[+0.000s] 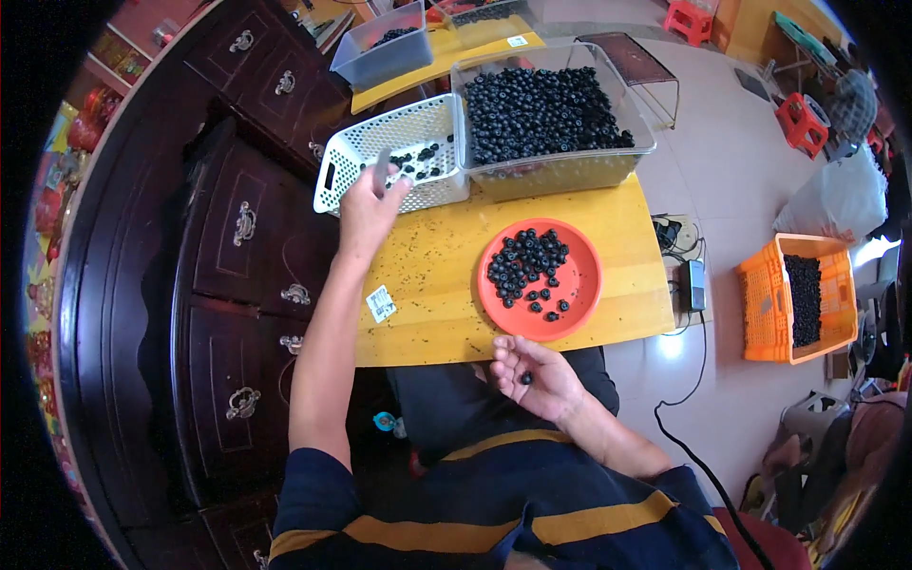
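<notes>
Well, the berry (526,378) (round, nearly black) rests in the right hand (546,380).

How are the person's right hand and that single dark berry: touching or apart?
Touching. The head view shows the dark berry lying in the half-curled right hand, with no gap visible.

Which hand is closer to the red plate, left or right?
Right. The right hand is right by the near edge of the red plate; the left hand is farther away, off to the plate's left, at the white basket.
</notes>
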Demonstrator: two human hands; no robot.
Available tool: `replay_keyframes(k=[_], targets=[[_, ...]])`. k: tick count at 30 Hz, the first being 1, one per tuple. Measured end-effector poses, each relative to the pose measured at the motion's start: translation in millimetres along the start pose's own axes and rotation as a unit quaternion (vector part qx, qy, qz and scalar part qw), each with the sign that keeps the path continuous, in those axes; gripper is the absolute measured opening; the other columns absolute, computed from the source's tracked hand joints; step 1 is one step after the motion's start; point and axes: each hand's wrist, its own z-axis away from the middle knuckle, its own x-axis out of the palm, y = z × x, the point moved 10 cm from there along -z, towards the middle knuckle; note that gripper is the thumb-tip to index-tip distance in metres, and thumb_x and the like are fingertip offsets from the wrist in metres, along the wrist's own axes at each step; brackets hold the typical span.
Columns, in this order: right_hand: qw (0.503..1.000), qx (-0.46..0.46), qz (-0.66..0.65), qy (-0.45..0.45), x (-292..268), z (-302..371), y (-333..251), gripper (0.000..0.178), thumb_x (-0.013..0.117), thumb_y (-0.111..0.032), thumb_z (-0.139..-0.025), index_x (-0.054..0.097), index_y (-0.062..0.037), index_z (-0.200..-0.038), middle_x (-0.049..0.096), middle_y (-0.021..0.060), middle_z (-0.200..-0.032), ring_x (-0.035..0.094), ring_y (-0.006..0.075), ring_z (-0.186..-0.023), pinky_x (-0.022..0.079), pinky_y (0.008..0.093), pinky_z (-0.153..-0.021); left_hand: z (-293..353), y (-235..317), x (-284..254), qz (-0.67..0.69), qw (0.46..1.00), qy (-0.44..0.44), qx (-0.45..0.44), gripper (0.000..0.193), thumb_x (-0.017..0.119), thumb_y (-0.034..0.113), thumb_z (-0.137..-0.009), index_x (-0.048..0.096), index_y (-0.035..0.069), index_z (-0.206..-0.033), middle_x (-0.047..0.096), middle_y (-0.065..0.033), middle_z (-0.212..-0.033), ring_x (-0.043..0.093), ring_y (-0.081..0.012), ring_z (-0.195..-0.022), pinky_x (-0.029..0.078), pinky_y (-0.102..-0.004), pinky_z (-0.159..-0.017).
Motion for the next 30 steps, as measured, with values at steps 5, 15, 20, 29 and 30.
replay_keyframes(k=[5, 15, 20, 29, 30], targets=[[0.999, -0.036, 0.006, -0.014, 21, 2, -15, 0.039, 0.046, -0.036, -0.107, 0.058, -0.0055, -0.127, 0.068, 0.0093, -0.121, 0.065, 0.0225, -0.113, 0.052, 0.0373, -0.097, 110, 10, 58, 0.142, 0.974, -0.175, -0.027, 0.021, 0.072, 0.018, -0.091, 0.064, 0.001, -0.082, 0.058, 0.0015, -0.068, 0.05, -0.0053, -0.064, 0.043, -0.0288, -0.057], [0.995, -0.078, 0.044, -0.05, 28, -7, -14, 0.054, 0.041, -0.043, -0.107, 0.051, 0.0017, -0.136, 0.057, 0.0221, -0.138, 0.051, 0.0341, -0.133, 0.039, 0.0472, -0.115, 242, 79, 73, 0.136, 0.949, -0.285, 0.003, 0.027, 0.079, 0.015, -0.081, 0.069, 0.004, -0.104, 0.066, -0.007, -0.069, 0.069, -0.024, -0.063, 0.052, -0.0363, -0.058], [0.995, -0.078, 0.054, -0.035, 28, -9, -6, 0.054, 0.043, -0.043, -0.107, 0.051, 0.0018, -0.135, 0.057, 0.0216, -0.138, 0.051, 0.034, -0.133, 0.038, 0.0465, -0.115, 251, 74, 71, 0.11, 0.963, -0.242, 0.051, 0.03, 0.079, 0.015, -0.081, 0.069, 0.007, -0.108, 0.066, -0.0077, -0.07, 0.068, -0.0272, -0.063, 0.053, -0.0388, -0.058], [0.953, -0.095, 0.279, 0.062, 22, 3, -8, 0.04, 0.048, -0.042, -0.106, 0.057, -0.0094, -0.127, 0.062, 0.0044, -0.108, 0.06, 0.0155, -0.099, 0.049, 0.0308, -0.086, 231, 72, 36, 0.106, 0.975, -0.17, 0.09, 0.025, 0.074, 0.005, -0.081, 0.068, 0.008, -0.105, 0.068, -0.0074, -0.072, 0.068, -0.0225, -0.062, 0.053, -0.0352, -0.057], [0.934, -0.098, 0.339, 0.063, 25, 5, -10, 0.034, 0.048, -0.04, -0.107, 0.058, -0.0119, -0.123, 0.06, -0.0003, -0.095, 0.059, 0.0093, -0.087, 0.048, 0.0242, -0.075, 229, 77, 30, 0.083, 0.977, -0.156, 0.115, 0.022, 0.074, 0.001, -0.082, 0.068, 0.007, -0.103, 0.068, -0.0072, -0.071, 0.068, -0.0193, -0.06, 0.053, -0.0319, -0.057]])
